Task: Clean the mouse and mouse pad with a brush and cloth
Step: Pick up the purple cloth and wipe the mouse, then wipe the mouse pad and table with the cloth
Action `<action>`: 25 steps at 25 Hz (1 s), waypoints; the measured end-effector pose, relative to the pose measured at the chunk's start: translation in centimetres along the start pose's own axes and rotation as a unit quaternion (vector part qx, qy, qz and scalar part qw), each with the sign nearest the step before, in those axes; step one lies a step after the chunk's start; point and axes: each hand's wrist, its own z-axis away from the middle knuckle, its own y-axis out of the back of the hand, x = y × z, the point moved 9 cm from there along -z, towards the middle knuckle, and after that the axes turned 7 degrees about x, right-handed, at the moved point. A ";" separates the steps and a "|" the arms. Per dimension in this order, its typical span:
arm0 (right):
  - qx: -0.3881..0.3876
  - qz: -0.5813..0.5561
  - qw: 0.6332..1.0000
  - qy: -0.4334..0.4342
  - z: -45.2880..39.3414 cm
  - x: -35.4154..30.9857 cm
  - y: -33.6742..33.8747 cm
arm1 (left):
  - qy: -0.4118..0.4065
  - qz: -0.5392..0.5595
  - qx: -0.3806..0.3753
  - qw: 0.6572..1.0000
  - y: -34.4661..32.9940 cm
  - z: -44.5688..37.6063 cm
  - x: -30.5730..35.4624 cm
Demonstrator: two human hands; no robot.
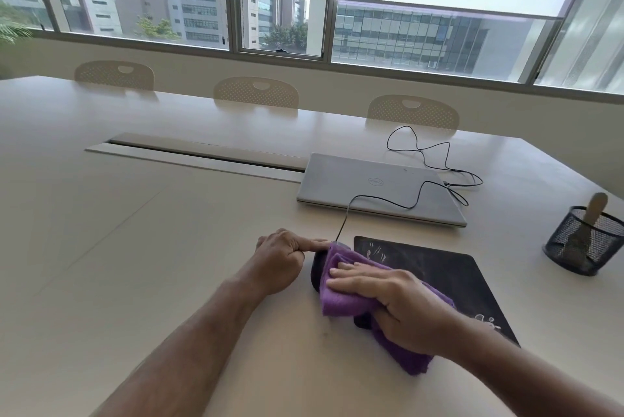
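A black wired mouse (317,273) lies on the table just left of the black mouse pad (449,276), mostly hidden under a purple cloth (341,301). My right hand (401,305) grips the cloth and presses it over the mouse with fingers spread on top. Beside it, my left hand (282,258) is curled, with the forefinger stretched along the mouse's far end, steadying it. The brush (592,214) stands in a black mesh cup (582,246) at the far right.
A closed silver laptop (374,188) lies behind the pad, with the mouse cable (435,160) looping over its lid. A cable slot (196,155) runs across the table's middle. Three chairs (256,92) line the far edge below the windows.
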 end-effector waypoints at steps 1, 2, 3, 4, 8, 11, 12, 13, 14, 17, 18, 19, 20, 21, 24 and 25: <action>-0.019 -0.017 1.000 -0.007 0.2 -0.2 -0.3 | -0.003 0.003 0.002 1.000 0.0 0.1 0.0; -0.018 -0.045 0.999 -0.021 0.3 -0.2 0.1 | -0.005 0.007 0.008 1.000 0.1 0.1 0.1; 0.001 -0.089 0.995 -0.044 0.3 0.0 1.1 | -0.003 0.007 0.014 1.000 0.2 0.0 0.0; 0.037 -0.148 0.986 -0.070 0.4 0.3 2.5 | 0.000 0.002 0.018 1.000 0.3 0.0 0.0; 0.267 -0.414 0.853 -0.170 2.6 4.1 10.3 | 0.008 -0.027 0.000 1.000 0.2 0.6 0.3; 0.308 -0.386 0.840 -0.224 4.7 7.3 14.6 | 0.005 -0.005 0.021 1.000 0.4 0.6 0.1; 0.299 -0.286 0.881 -0.228 5.4 8.2 16.2 | 0.000 -0.001 0.030 1.000 0.4 0.6 0.1; 0.273 -0.149 0.924 -0.222 5.9 8.8 17.4 | -0.007 -0.001 0.038 0.999 0.4 0.5 0.0; 0.237 -0.011 0.948 -0.211 6.3 9.2 17.9 | -0.018 -0.001 0.044 0.999 0.2 0.4 0.1; 0.140 0.210 0.956 -0.147 6.5 9.1 15.7 | -0.047 -0.003 0.057 0.997 0.1 0.1 0.0; 0.121 0.236 0.955 -0.132 6.7 9.1 14.4 | -0.055 -0.002 0.063 0.996 0.2 0.1 0.1; 0.102 0.247 0.956 -0.122 6.7 9.0 13.1 | -0.065 0.001 0.070 0.995 0.3 0.1 0.3; 0.086 0.245 0.959 -0.116 6.8 9.4 11.9 | -0.078 0.001 0.076 0.994 0.3 0.2 0.7; 0.067 0.239 0.963 -0.109 7.1 9.9 10.7 | -0.092 -0.009 0.076 0.993 0.3 0.3 1.4; 0.007 0.229 0.966 -0.118 8.0 11.4 8.2 | -0.124 -0.122 0.024 0.984 -1.0 0.6 4.0; -0.002 0.225 0.966 -0.123 8.2 11.7 7.9 | -0.129 -0.167 -0.006 0.978 -1.8 0.7 4.7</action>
